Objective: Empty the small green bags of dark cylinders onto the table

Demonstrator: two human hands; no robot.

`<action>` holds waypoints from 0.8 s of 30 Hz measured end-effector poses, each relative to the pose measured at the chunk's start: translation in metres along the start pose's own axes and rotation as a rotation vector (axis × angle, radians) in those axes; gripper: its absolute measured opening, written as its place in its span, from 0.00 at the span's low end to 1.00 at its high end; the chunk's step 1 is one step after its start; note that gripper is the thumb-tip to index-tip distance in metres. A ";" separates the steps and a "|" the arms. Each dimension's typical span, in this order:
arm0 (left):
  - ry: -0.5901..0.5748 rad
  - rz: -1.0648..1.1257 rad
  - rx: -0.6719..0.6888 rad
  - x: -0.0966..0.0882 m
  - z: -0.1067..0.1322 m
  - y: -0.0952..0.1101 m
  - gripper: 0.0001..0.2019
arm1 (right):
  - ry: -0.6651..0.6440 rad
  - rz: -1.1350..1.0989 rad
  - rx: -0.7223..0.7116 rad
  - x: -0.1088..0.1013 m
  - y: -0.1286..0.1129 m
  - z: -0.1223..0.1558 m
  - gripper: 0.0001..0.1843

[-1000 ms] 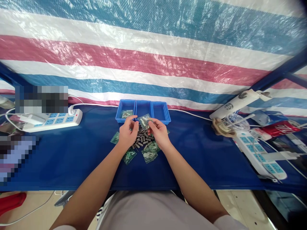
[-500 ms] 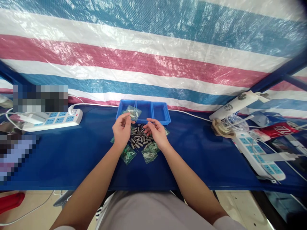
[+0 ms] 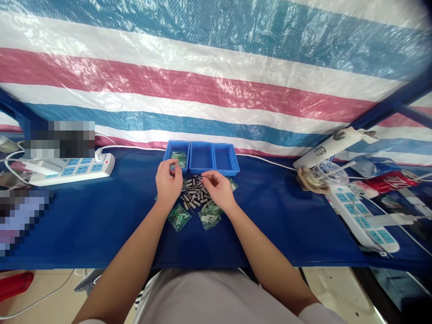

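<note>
My left hand (image 3: 168,182) hovers at the near edge of a blue three-compartment tray (image 3: 232,170), fingers loosely curled and holding nothing. A small clear bag (image 3: 178,158) lies in the tray's left compartment just beyond its fingertips. My right hand (image 3: 216,189) rests on a pile of small dark cylindrical parts (image 3: 195,194), its fingertips bunched together and pressed down into the pile. What they pinch is hidden. Small green-tinted bags (image 3: 178,218) lie on the blue table cover around the pile, another one (image 3: 209,217) by my right wrist.
A white power strip (image 3: 72,168) with cables lies far left. At the right are a second power strip (image 3: 364,218), a white lamp-like device (image 3: 332,145) and a clear round container (image 3: 329,171). A striped tarp (image 3: 216,81) hangs behind the table.
My left hand carried a small bag from between both hands to the tray's left compartment and let it go. My right hand dropped onto the pile of parts.
</note>
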State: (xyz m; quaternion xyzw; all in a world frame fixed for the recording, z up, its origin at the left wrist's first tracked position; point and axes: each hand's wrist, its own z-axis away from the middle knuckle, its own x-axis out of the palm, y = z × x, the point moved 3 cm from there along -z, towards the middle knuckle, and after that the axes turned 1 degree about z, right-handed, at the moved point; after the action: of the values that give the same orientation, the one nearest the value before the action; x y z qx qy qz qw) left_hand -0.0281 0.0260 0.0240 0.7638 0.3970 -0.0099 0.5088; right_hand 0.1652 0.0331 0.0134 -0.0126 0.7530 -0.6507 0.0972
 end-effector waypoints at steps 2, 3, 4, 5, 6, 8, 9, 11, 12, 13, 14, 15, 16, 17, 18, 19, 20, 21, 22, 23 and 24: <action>-0.044 -0.037 0.048 0.003 0.001 0.004 0.13 | -0.061 0.115 -0.055 0.002 -0.005 0.003 0.11; -0.072 -0.042 0.044 0.004 0.001 0.004 0.14 | -0.121 0.148 -0.094 0.004 -0.009 0.005 0.10; -0.093 -0.040 0.034 0.005 0.002 0.003 0.14 | -0.200 0.185 -0.156 0.006 -0.013 0.008 0.09; -0.109 -0.033 0.022 0.006 0.002 0.002 0.14 | -0.274 0.239 -0.236 0.009 -0.018 0.010 0.08; -0.116 -0.022 0.014 0.007 0.003 0.002 0.14 | -0.362 0.296 -0.307 0.012 -0.022 0.014 0.08; -0.113 0.008 0.007 0.007 0.004 0.002 0.13 | -0.532 0.398 -0.395 0.020 -0.027 0.021 0.12; -0.109 0.024 0.004 0.007 0.005 0.002 0.12 | -0.605 0.442 -0.412 0.023 -0.028 0.024 0.14; -0.107 0.051 -0.002 0.007 0.007 0.003 0.12 | -0.698 0.521 -0.429 0.029 -0.028 0.031 0.19; -0.108 0.063 -0.003 0.007 0.008 0.004 0.12 | -0.741 0.545 -0.430 0.032 -0.028 0.033 0.21; -0.110 0.073 -0.002 0.007 0.008 0.005 0.11 | -0.776 0.559 -0.429 0.034 -0.027 0.036 0.23; -0.111 0.083 0.001 0.007 0.009 0.005 0.11 | -0.802 0.571 -0.429 0.036 -0.026 0.038 0.25; -0.111 0.092 0.005 0.007 0.009 0.006 0.11 | -0.819 0.578 -0.427 0.037 -0.025 0.039 0.25; -0.110 0.101 0.010 0.006 0.010 0.006 0.11 | -0.828 0.582 -0.426 0.037 -0.024 0.040 0.25; -0.107 0.109 0.013 0.006 0.010 0.006 0.11 | -0.829 0.585 -0.427 0.037 -0.023 0.040 0.24; -0.105 0.117 0.017 0.006 0.010 0.006 0.11 | -0.823 0.586 -0.431 0.037 -0.022 0.040 0.22; -0.104 0.125 0.019 0.006 0.010 0.006 0.11 | -0.814 0.587 -0.436 0.037 -0.021 0.040 0.21; -0.104 0.133 0.019 0.006 0.010 0.007 0.11 | -0.801 0.587 -0.443 0.037 -0.020 0.040 0.19; -0.104 0.139 0.018 0.006 0.011 0.007 0.11 | -0.786 0.585 -0.451 0.037 -0.020 0.039 0.18; -0.104 0.142 0.016 0.006 0.011 0.007 0.11 | -0.772 0.578 -0.459 0.037 -0.019 0.039 0.15; -0.106 0.144 0.015 0.006 0.011 0.008 0.11 | -0.763 0.568 -0.468 0.037 -0.019 0.039 0.12; -0.107 0.145 0.013 0.006 0.011 0.008 0.11 | -0.758 0.555 -0.477 0.037 -0.019 0.039 0.09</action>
State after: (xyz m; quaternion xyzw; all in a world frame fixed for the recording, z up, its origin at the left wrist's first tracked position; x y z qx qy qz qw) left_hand -0.0144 0.0195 0.0224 0.7922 0.3129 -0.0166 0.5237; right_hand 0.1327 -0.0130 0.0216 -0.0691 0.7672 -0.3607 0.5259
